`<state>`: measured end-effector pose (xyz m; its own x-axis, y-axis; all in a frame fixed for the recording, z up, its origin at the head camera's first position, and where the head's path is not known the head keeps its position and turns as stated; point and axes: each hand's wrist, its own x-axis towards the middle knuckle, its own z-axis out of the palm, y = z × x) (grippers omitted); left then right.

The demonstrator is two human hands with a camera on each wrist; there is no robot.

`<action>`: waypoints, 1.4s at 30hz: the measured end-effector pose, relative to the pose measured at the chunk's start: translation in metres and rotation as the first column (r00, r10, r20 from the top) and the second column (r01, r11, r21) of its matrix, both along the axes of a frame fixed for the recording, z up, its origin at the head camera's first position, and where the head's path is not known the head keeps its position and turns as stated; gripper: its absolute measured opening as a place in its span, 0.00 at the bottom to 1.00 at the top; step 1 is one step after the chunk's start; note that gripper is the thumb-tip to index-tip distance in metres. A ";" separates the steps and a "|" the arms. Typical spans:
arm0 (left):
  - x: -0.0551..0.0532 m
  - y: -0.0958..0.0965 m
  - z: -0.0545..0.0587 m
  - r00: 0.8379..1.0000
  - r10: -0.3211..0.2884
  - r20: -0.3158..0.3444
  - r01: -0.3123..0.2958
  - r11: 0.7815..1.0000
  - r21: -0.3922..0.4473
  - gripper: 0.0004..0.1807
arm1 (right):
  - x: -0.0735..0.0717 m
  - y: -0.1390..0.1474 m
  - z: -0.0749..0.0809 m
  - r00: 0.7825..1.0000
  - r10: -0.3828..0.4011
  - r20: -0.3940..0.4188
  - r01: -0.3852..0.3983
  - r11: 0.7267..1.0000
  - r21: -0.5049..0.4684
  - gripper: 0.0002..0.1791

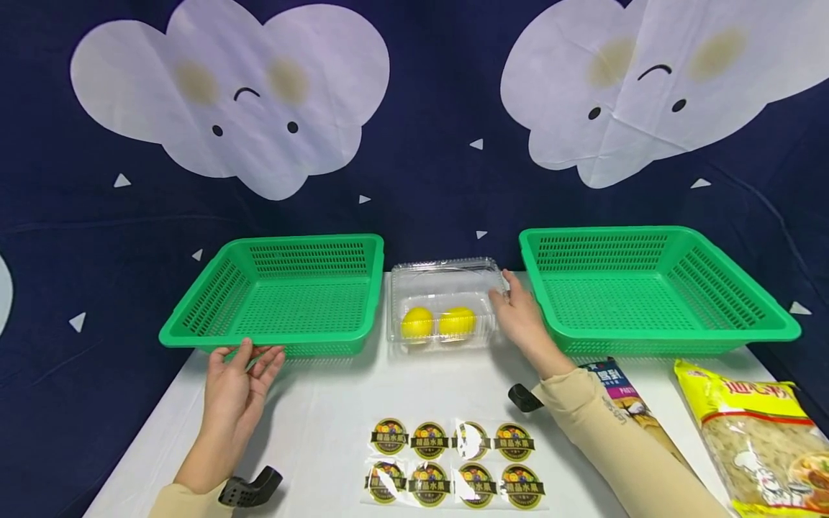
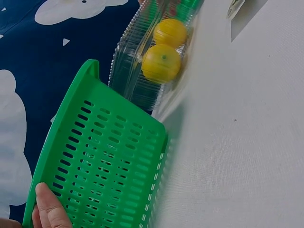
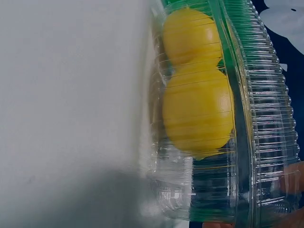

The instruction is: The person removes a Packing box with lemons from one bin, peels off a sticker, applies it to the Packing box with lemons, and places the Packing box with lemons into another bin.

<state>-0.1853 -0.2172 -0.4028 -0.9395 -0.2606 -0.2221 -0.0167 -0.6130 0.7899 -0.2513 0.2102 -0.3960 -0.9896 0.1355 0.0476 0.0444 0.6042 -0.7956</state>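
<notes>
Hands and packing ware on a white table [image 1: 330, 403], with bearings read from the clear container [image 1: 447, 284] as centre of the dial. The container stood toward the far side of the table, its ribbed lid over it (whether the lid was fully fastened could not be told). Two yellow fruits [image 1: 457, 321] lay side by side within, visible through the plastic. The right hand [image 1: 521, 316], at 3 o'clock, held the container by its side edge between thumb and fingers. The left hand [image 1: 232, 392], at 8 o'clock, touched the near rim of the left basket [image 1: 324, 337] with bent fingers; whether it pinched that rim could not be told. This green, slotted basket stood at 9 o'clock, just beside the container; a matching right basket [image 1: 680, 334] stood at 3 o'clock, beyond the right hand. At 6 o'clock lay a clear sheet [image 1: 453, 460] bearing eight round labels in two rows of four. At 4 o'clock a dark packet [image 1: 612, 378] was partly hidden by the right sleeve [image 1: 605, 424], with a yellow packet [image 1: 751, 439] farther out. A dark blue backdrop [image 1: 440, 158] with pale clouds hung at 12 o'clock.
</notes>
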 end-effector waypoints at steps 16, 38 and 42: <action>0.001 -0.002 0.002 1.000 -0.017 0.020 0.017 1.000 0.007 0.08 | 0.005 -0.003 0.000 1.000 0.007 0.017 -0.007 1.000 0.022 0.34; 0.014 -0.005 0.000 0.960 -0.281 0.008 0.280 0.953 -0.115 0.12 | 0.025 -0.012 0.015 0.988 0.148 -0.034 -0.141 0.976 0.167 0.37; 0.018 0.000 0.000 0.927 -0.369 0.063 0.373 0.897 -0.238 0.15 | 0.040 -0.021 0.021 0.977 0.200 -0.071 -0.177 0.953 0.246 0.36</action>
<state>-0.1669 -0.2176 -0.4029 -0.9753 0.0590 -0.2129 -0.2199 -0.3505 0.9104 -0.2114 0.1894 -0.3746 -0.9855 -0.0798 0.1495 -0.1566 0.7661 -0.6234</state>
